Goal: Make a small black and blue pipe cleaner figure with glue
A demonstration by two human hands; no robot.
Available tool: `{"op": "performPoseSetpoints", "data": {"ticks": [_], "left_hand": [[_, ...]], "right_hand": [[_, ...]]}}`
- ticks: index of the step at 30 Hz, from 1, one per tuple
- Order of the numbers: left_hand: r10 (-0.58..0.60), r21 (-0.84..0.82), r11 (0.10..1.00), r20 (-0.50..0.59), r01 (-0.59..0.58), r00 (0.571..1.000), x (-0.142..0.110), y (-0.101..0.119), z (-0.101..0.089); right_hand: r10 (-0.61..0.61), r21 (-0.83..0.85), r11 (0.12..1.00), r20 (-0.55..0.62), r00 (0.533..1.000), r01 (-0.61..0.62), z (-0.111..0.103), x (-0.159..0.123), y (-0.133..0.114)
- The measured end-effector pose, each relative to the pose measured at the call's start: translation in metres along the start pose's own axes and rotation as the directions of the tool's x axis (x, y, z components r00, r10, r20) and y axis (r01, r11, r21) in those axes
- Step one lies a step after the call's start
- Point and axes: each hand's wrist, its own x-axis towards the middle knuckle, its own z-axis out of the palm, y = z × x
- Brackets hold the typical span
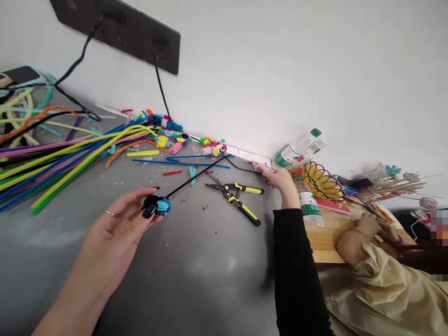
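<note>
Nearest the camera, low on the left, the wearer's left hand (117,233) pinches a small black-and-blue fuzzy piece (164,206) between thumb and fingers, above the grey table (210,266). From that piece a straight black stem (199,175) slants away to the far right. On the right, the wearer's right hand (284,182) reaches toward the wall (315,70), its fingers at a pink object (259,166); whether they grip it or only touch it, I cannot tell. Between the two hands lie pliers (245,213) with black-and-yellow handles spread apart. Left of them are a short light-blue piece (192,176) and a short red piece (172,172), with blue stems (182,163) just beyond. A thick spread of coloured fuzzy stems (84,156) covers the far left of the table, and a small pink-and-yellow figure (214,149) sits near the wall. Right of the right hand, a clear bottle (311,208) stands beside a yellow basket (320,182); farther right, another person's sleeve (388,275) rests near a wooden table (329,245).
</note>
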Motion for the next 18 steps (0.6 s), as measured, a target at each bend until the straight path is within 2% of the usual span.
{"op": "performPoseSetpoints", "data": {"ticks": [4, 8, 10, 12, 15, 18], "left_hand": [[-0.015, 0.029, 0.999, -0.003, 0.015, 1.000, -0.001, -0.001, 0.000], [-0.008, 0.142, 0.990, 0.069, -0.002, 0.998, -0.004, -0.005, 0.001], [0.020, 0.188, 0.981, 0.083, -0.036, 0.996, -0.006, -0.006, 0.003], [0.040, 0.225, 0.972, 0.095, -0.060, 0.995, -0.008, -0.006, 0.004], [0.059, 0.262, 0.961, 0.104, -0.084, 0.993, -0.011, -0.004, 0.005], [0.081, 0.277, 0.955, 0.105, -0.107, 0.991, -0.014, -0.001, 0.005]], "right_hand": [[-0.069, 0.074, 0.993, -0.212, 0.975, 0.087, -0.018, -0.028, -0.002], [-0.248, 0.157, 0.938, -0.317, 0.915, 0.309, -0.023, -0.082, -0.011], [-0.452, 0.298, 0.787, -0.317, 0.834, 0.540, -0.019, -0.111, -0.018], [-0.591, 0.327, 0.674, -0.299, 0.749, 0.662, -0.013, -0.138, -0.026], [-0.684, 0.313, 0.596, -0.285, 0.671, 0.740, -0.004, -0.166, -0.035], [-0.699, 0.291, 0.572, -0.317, 0.641, 0.767, 0.003, -0.179, -0.037]]}}
